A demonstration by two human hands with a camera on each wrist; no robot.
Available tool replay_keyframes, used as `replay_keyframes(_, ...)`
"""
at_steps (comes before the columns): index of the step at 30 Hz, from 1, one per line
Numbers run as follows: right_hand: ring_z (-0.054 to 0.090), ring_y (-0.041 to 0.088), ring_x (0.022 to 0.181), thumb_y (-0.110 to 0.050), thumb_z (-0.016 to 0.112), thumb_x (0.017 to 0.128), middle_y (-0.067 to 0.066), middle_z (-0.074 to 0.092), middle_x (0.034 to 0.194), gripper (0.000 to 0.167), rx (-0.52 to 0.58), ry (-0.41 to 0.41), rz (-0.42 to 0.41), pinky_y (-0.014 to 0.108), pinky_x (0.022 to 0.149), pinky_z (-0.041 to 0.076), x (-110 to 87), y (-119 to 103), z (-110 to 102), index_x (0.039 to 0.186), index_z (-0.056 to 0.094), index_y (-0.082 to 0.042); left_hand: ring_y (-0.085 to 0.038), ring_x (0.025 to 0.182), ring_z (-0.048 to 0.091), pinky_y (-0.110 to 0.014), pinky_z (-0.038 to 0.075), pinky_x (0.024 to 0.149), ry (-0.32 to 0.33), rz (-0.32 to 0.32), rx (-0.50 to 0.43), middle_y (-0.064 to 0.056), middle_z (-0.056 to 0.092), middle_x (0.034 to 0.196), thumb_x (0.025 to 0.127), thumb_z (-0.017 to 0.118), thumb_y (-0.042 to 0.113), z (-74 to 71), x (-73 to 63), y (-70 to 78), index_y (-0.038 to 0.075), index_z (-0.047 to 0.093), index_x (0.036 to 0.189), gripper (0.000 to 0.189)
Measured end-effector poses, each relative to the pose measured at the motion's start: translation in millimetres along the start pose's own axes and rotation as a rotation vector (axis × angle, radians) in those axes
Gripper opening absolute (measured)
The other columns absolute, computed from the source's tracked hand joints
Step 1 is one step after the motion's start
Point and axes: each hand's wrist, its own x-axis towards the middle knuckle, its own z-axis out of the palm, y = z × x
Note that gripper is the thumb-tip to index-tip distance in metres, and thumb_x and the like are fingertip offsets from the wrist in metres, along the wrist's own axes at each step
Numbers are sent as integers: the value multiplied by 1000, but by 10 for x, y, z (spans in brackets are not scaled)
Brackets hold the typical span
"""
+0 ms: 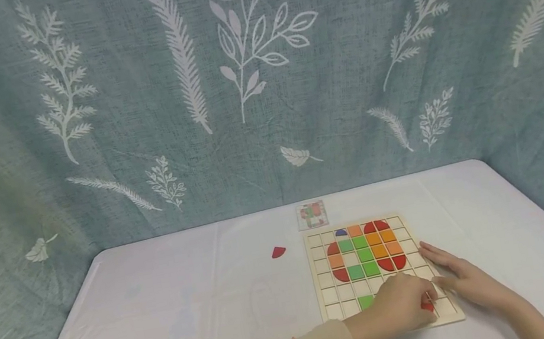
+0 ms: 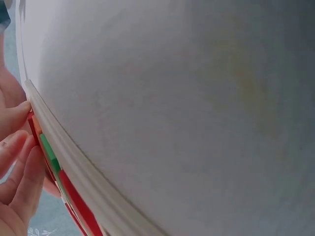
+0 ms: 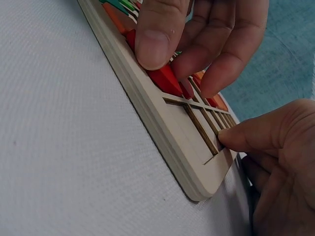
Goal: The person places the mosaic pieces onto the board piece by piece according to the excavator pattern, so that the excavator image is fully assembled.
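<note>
A pale wooden grid board point(image 1: 359, 287) lies at the right of the table, with red, orange, green and blue pieces in several cells. Over its near right part, my left hand point(image 1: 397, 301) pinches a red piece point(image 3: 165, 78) between thumb and fingers, low against the grid. Its full outline is hidden by the fingertips. At the board's right edge, my right hand point(image 1: 460, 279) grips the wood, thumb on top and other fingers along the side. In the left wrist view, the board point(image 2: 93, 177) appears edge-on, with fingers point(image 2: 29, 182) close over the pieces.
A loose red quarter-round piece point(image 1: 278, 252) lies left of the board on the white table point(image 1: 192, 303). Behind the board is a small card point(image 1: 311, 215) with a coloured grid pattern. A leaf-patterned curtain point(image 1: 227, 159) hangs beyond the table's far edge.
</note>
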Motion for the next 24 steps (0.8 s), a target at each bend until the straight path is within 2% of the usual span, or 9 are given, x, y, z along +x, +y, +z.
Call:
replay_keyframes(4,12,36,138,-14,57,85,22,22,148,58,-5,6,3,68,100,10,-3,4,2,139,38,-2,5,57,42,-9,31,56,22,-28,4,17,56,63,71,77,22,14,19,16,22,71,89,20)
replay_keyframes(5,12,25,139,-14,57,85,22,23,148,58,-7,8,1,68,100,10,-3,6,4,139,38,-2,5,57,42,-9,32,56,22,-40,6,17,57,64,71,77,22,13,23,26,22,71,89,19)
replay_keyframes(7,11,15,139,-14,57,85,22,23,148,58,-8,10,-6,68,100,10,-3,12,10,139,38,-2,5,56,42,-9,34,56,23,-59,16,17,59,66,72,77,25,13,27,42,22,71,89,19)
replay_keyframes(10,12,18,139,-14,57,85,22,23,148,58,-8,8,-12,69,99,10,-2,19,19,139,38,-2,7,61,46,-10,37,60,30,-60,33,18,62,71,74,76,32,-1,13,45,22,70,90,19)
replay_keyframes(13,12,29,139,-14,57,86,21,23,148,58,-7,4,-10,68,99,10,-2,19,16,139,38,-2,7,65,46,-9,35,59,14,-15,50,19,59,71,75,74,36,-41,-14,13,23,70,92,22)
replay_keyframes(17,11,7,136,-15,57,87,21,23,148,57,-6,7,-16,68,100,11,-9,19,7,139,38,-2,7,68,44,-7,33,62,-77,74,77,19,58,76,75,74,33,-115,-22,-44,27,70,98,25)
replay_keyframes(18,11,6,135,-16,57,87,21,23,148,57,-7,8,-14,67,100,11,-9,17,5,139,38,-2,7,70,44,-7,34,64,-105,89,79,19,59,78,75,75,31,-131,-17,-56,27,70,100,26)
replay_keyframes(21,13,22,139,-17,58,86,21,24,148,58,-16,8,-4,68,99,11,-6,10,5,139,38,-2,7,72,46,-6,35,68,-160,112,79,19,61,81,74,76,27,-160,3,-70,27,70,100,27)
replay_keyframes(24,15,44,134,-17,58,86,21,24,148,59,-24,8,8,68,99,12,1,0,8,139,38,-3,6,70,47,-7,36,67,-167,105,60,18,62,78,73,77,25,-158,14,-68,25,71,97,25)
